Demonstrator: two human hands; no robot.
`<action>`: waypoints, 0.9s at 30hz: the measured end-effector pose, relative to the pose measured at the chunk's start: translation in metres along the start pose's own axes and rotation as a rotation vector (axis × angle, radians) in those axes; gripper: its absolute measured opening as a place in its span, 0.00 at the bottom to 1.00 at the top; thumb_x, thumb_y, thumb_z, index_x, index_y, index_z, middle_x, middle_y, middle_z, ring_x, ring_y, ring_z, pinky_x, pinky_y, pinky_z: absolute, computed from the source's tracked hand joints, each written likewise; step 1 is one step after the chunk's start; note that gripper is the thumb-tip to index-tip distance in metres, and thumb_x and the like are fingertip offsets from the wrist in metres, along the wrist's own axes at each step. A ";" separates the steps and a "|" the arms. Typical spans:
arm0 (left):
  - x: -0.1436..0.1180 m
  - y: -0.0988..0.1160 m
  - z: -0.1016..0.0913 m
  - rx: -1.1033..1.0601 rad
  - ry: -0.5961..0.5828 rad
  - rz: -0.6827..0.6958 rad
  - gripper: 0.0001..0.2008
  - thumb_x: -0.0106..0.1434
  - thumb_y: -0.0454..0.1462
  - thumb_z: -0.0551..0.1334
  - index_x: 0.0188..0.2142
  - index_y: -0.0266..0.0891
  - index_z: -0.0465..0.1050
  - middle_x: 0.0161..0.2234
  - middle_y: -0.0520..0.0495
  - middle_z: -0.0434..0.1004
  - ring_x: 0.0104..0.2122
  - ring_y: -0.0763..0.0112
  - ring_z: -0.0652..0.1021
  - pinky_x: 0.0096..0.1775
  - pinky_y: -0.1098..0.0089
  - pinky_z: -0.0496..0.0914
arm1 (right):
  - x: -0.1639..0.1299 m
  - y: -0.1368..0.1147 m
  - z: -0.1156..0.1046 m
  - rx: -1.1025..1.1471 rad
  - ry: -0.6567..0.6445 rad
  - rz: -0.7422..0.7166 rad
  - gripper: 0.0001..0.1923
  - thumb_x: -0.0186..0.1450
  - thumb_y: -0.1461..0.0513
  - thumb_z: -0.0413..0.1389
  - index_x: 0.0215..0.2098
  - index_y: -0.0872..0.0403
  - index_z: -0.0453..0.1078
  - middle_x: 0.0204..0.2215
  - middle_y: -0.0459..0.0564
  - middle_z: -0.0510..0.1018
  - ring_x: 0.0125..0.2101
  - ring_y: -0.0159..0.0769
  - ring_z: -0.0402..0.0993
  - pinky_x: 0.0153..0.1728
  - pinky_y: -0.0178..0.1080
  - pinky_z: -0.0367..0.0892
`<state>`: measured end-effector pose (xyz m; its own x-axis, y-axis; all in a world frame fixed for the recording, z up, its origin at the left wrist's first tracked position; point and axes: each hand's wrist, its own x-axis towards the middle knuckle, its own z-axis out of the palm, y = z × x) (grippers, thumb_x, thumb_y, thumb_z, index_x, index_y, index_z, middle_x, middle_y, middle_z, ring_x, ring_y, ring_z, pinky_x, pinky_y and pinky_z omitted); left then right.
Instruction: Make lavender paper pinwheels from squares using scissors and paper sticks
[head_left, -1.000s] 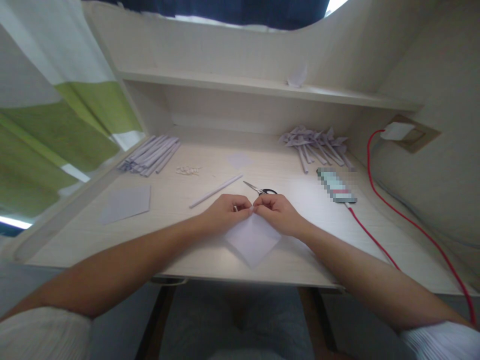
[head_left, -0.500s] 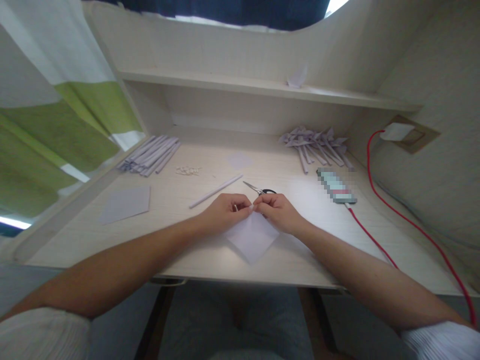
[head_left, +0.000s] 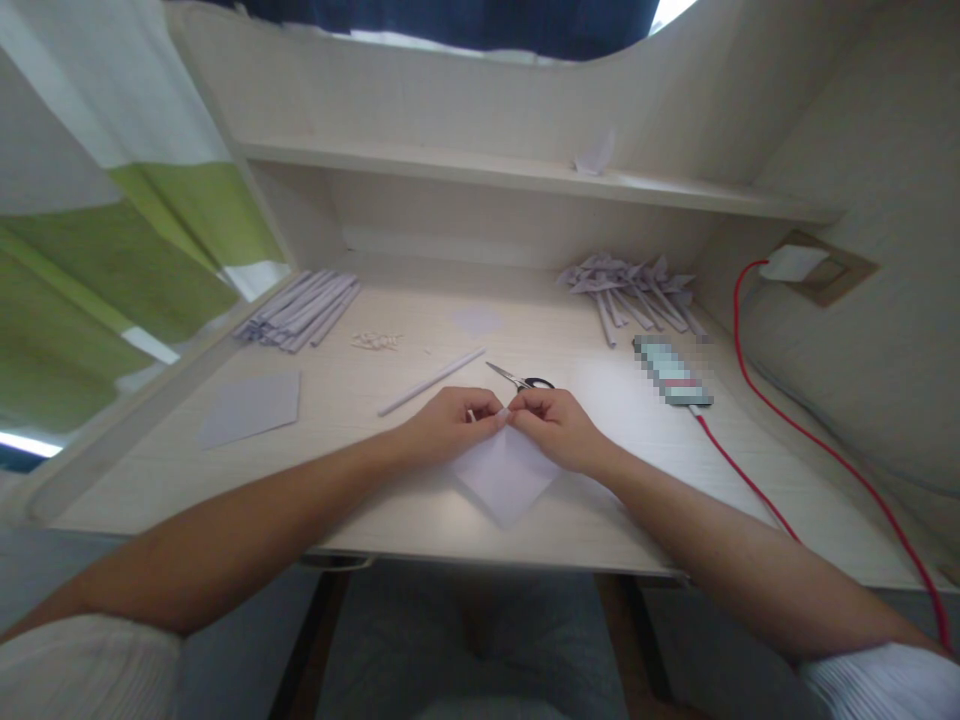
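A white sheet of paper [head_left: 507, 480] is held cornerwise above the desk, its lower point toward my body. My left hand [head_left: 456, 425] pinches the sheet's far corner between thumb and fingers. Right beside it, my right hand [head_left: 551, 422] pinches the same corner, so the fingertips of both hands meet there. Fingers partly hide the pinched corner, and its exact fold cannot be made out. Just beyond my right hand lie scissors [head_left: 517, 377] with black handles, which the hand partly covers. A rolled paper stick [head_left: 431, 383] lies beyond my left hand.
A stack of paper [head_left: 251, 408] and a pile of paper sticks [head_left: 304, 310] lie left. Small pale bits [head_left: 377, 341] are near them. Paper pinwheels on sticks [head_left: 630, 285] lie back right. A phone [head_left: 671, 370] has a red cable [head_left: 742, 480]. A shelf [head_left: 450, 165] spans the back.
Both hands keep their pinch on the paper's corner. Only slight movement of the fingers shows; nothing else has moved noticeably.
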<state>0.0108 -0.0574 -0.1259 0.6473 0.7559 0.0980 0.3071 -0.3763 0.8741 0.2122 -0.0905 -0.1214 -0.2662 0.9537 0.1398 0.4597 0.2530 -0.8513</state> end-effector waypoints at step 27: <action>-0.001 0.002 -0.002 0.041 0.026 0.072 0.16 0.66 0.46 0.58 0.32 0.36 0.76 0.28 0.49 0.76 0.29 0.72 0.72 0.30 0.72 0.63 | 0.003 0.003 0.002 0.138 -0.009 0.115 0.09 0.61 0.60 0.55 0.28 0.56 0.75 0.23 0.45 0.73 0.23 0.30 0.66 0.24 0.32 0.58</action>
<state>0.0094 -0.0579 -0.1233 0.6504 0.7396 0.1731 0.2888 -0.4516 0.8442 0.2109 -0.0868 -0.1248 -0.2264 0.9735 0.0335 0.3672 0.1172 -0.9227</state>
